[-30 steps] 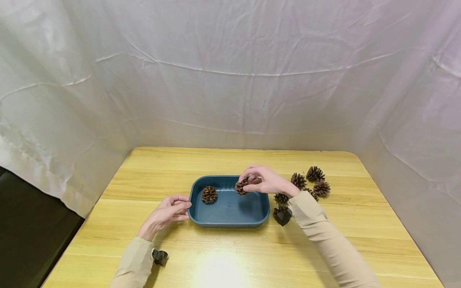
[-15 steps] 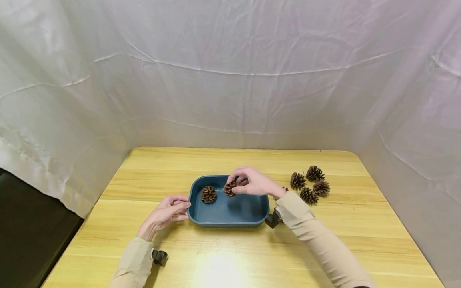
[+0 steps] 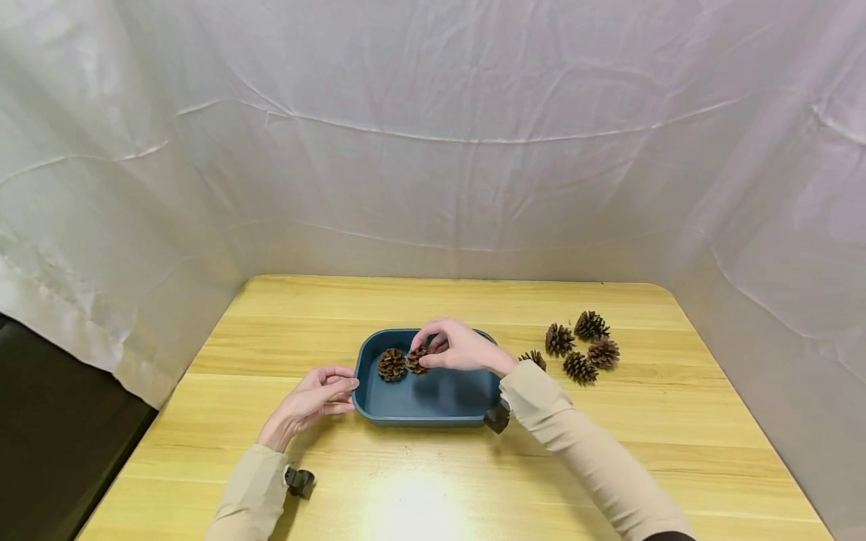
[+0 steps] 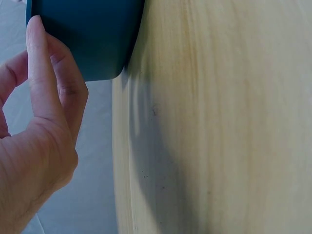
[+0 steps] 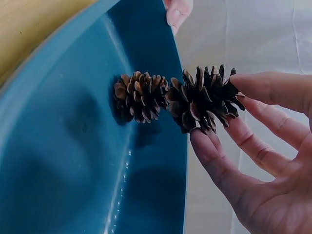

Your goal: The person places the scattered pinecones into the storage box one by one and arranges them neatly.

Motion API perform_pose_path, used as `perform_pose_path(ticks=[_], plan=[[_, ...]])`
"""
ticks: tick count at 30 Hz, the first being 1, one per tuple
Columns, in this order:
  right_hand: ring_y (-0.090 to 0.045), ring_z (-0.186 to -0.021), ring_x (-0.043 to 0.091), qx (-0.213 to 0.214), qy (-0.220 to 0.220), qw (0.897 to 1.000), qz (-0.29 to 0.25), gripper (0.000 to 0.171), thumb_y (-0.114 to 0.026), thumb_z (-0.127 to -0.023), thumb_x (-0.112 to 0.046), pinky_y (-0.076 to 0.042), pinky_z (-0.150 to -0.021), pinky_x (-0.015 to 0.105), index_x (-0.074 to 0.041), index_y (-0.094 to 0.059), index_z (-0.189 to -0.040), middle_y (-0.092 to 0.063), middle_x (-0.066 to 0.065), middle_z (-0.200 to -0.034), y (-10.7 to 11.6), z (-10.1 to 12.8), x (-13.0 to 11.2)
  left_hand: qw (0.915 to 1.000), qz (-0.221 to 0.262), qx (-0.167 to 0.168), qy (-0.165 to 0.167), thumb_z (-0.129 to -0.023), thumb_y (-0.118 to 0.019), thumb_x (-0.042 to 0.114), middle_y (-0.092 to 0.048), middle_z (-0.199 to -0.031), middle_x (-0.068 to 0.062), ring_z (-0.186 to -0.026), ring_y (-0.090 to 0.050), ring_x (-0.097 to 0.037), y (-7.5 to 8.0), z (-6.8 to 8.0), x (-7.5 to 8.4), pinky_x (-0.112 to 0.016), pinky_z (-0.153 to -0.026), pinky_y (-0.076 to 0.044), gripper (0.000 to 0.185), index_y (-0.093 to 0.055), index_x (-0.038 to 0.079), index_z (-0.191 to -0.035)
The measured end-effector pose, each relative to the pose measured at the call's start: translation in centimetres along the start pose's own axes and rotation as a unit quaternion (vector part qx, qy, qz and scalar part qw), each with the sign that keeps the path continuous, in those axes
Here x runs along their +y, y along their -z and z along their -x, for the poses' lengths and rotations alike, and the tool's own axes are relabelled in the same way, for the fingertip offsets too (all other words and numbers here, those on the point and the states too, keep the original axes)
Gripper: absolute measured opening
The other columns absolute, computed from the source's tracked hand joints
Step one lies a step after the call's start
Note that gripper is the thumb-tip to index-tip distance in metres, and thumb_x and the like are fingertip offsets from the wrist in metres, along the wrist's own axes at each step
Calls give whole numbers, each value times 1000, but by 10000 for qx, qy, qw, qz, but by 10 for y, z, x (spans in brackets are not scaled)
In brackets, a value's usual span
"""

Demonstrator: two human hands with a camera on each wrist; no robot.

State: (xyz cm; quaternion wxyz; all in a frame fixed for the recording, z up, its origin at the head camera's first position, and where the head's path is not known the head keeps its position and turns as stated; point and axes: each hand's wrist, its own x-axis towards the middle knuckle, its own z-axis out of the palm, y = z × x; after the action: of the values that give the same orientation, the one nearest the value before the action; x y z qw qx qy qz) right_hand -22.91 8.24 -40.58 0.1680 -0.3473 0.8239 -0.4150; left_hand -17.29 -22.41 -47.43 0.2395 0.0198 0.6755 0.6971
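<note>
A: How does the person's right hand (image 3: 460,350) lie?

B: It reaches in from the right over a glossy blue-green, rounded rectangular tray (image 3: 413,402), forearm slanting, wrist near the tray's right end. Thumb and fingers bend round a brown, woody-scaled pinecone (image 3: 416,361), parted only by its width, pinching it above the tray's floor.

A: What is next to it?

B: A second brown pinecone (image 3: 392,365) rests inside the tray toward the left end, just beside the held one; whether the two touch cannot be told.

A: And the left hand (image 3: 311,398)?

B: It comes from the lower left, thumb on the tray's left rim, fingers bent against the outside, gripping that end.

A: Any others?

B: Four loose brown pinecones (image 3: 579,368) sit on the yellowish wooden table (image 3: 676,451), right of the tray; a fifth pinecone (image 3: 534,359) is partly hidden by the beige right sleeve (image 3: 582,436).
</note>
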Motion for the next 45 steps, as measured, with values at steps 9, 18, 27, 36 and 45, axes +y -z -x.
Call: perform_pose_path(ticks=[9,18,27,36,45], plan=[[-65,-88,16,-137,80,9999,57,15,-69,-95,-10,-59,-86,24,-11,-72,-109,-63,12,-121,-10,-7,-2,10000,-6,24,-3,-99,-56,8,-60,-98,1,-77,-67,-8,1,0,-1,-22,-76,-64,38,-41,-12,-127],[-68,-92,19,-302,108,9994,151,17,-69,-94,-10,-59,-86,27,-9,-72,-110,-63,13,-123,-19,-15,-6,10000,3,13,15,-99,-56,8,-59,-99,0,-77,-67,-8,1,-1,-2,-22,-76,-63,39,-40,-12,-128],[-67,-95,21,-463,13,9987,210,16,-71,-93,-11,-58,-83,22,-11,-72,-109,-63,11,-120,-29,-21,-8,10000,-8,5,23,-99,-57,9,-60,-99,-1,-78,-67,-9,0,-1,-1,-22,-76,-63,41,-40,-13,-129],[-68,-93,19,-533,-78,9981,284,17,-73,-92,-11,-57,-77,19,-11,-72,-109,-64,9,-115,-35,-25,-10,10000,-10,30,24,-99,-57,9,-60,-99,0,-77,-66,-8,0,-1,-1,-22,-75,-63,39,-42,-11,-128],[-67,-90,16,-536,82,9976,429,18,-75,-90,-11,-57,-78,18,-9,-73,-108,-65,10,-109,-39,-30,-9,10000,-35,15,3,-99,-57,9,-61,-99,0,-77,-67,-8,-1,-1,-1,-22,-75,-63,40,-41,-12,-128]])
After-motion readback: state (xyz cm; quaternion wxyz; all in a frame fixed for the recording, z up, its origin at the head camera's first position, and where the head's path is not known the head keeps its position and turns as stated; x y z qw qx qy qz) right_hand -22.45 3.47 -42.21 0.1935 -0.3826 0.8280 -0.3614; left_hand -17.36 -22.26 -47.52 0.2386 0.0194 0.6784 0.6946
